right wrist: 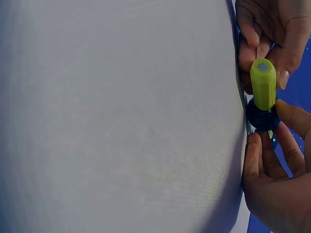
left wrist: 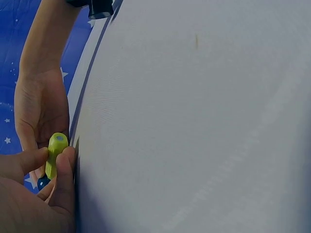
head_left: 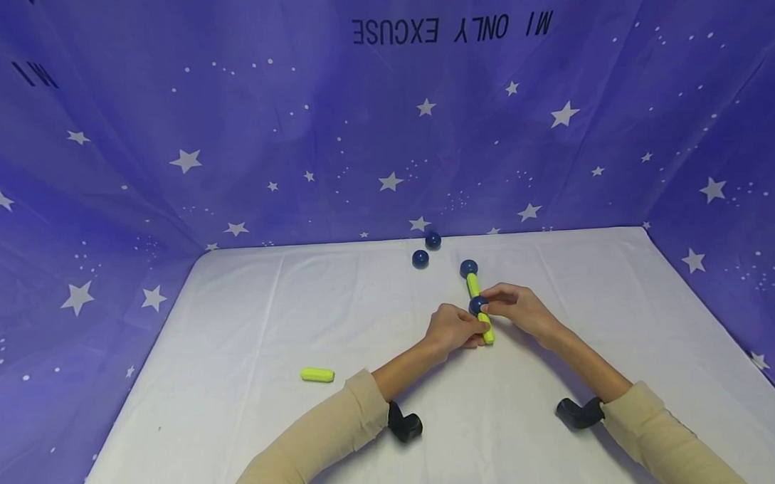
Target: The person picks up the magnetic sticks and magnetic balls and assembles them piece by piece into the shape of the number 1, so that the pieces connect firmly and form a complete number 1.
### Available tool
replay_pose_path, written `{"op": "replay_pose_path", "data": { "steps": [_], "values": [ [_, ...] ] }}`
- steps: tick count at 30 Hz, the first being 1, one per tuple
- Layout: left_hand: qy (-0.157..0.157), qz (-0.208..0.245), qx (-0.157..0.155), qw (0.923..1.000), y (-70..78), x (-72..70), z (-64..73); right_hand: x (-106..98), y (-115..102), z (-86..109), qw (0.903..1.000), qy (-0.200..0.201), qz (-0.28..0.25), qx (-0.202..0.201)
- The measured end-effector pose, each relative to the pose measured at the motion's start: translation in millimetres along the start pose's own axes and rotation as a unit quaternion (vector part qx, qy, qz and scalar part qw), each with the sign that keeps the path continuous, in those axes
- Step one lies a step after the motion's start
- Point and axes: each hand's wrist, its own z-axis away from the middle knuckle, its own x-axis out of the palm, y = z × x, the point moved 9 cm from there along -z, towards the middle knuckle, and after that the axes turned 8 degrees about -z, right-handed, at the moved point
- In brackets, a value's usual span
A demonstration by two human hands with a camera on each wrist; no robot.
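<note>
Two yellow-green magnetic rods and two dark blue balls form a line on the white table. A ball sits at the far end, followed by one rod, then a second ball and the nearer rod. My left hand has its thumb and fingers about the nearer rod, pinching it. With thumb and fingertips, my right hand holds the second ball. The nearer rod's free end shows a round grey metal spot in the right wrist view.
Two loose blue balls lie near the table's back edge, left of the line. Another yellow-green rod rests at the left. A blue cloth with white stars hangs behind the white table. Black wrist-worn devices sit at both cuffs.
</note>
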Motion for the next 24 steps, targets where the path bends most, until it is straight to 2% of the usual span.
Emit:
{"op": "replay_pose_path", "data": {
  "steps": [10, 16, 24],
  "values": [
    [-0.002, -0.003, -0.005, 1.0, 2.2, 0.7, 0.9, -0.7, 2.1, -0.2, 1.0, 0.005, 0.003, 0.004],
    [-0.004, 0.012, -0.009, 0.9999, 3.2, 1.4, 0.5, -0.7, 1.7, -0.8, 1.0, 0.005, 0.0, 0.001],
    [-0.01, 0.005, -0.001, 0.9999, 3.8, 0.5, 1.2, -0.1, 2.2, -1.5, 1.0, 0.004, 0.003, 0.002]
  ]
}}
